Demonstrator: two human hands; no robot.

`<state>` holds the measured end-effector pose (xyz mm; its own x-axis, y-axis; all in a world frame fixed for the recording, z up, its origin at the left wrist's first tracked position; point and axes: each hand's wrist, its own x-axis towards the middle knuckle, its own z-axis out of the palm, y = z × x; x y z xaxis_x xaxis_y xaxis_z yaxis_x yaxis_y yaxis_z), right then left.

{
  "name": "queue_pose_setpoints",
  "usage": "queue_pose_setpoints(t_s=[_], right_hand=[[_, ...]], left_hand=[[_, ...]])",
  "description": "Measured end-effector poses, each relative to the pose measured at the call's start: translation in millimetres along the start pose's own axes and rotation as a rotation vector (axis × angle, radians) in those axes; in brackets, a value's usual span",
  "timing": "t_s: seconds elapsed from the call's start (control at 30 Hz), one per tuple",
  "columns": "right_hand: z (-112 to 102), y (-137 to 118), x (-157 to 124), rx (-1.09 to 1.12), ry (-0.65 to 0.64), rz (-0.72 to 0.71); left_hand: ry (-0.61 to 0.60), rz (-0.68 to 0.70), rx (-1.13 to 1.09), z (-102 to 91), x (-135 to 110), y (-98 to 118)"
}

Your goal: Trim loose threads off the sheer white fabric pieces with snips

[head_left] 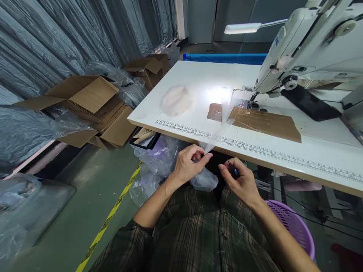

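We note the left hand at centre frame, just below the front edge of the white surface, its fingers pinched on the end of a translucent strip; the strip runs up over the printed ruler and onto brown card, toward the foot of the sewing machine at upper right; the right hand, right of centre and apart from the left, has its fingers closed around a small dark tool, its kind too small for us to tell; left of the strip, at upper centre, we see a pale heap, blurred; a lit lamp hangs at upper right; a purple basket stands at lower right; open cardboard boxes sit at left.
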<state>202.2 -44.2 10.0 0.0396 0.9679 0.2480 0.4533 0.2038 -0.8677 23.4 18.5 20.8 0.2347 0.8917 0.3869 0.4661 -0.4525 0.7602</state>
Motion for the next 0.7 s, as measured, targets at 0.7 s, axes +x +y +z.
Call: queue_pose_setpoints(t_s=[0.7], right_hand=[[6.8,-11.3,-35.1,0.228,-0.394,-0.029]], left_hand=[[-0.550,0.007,-0.649,1.1,0.5,-10.7]])
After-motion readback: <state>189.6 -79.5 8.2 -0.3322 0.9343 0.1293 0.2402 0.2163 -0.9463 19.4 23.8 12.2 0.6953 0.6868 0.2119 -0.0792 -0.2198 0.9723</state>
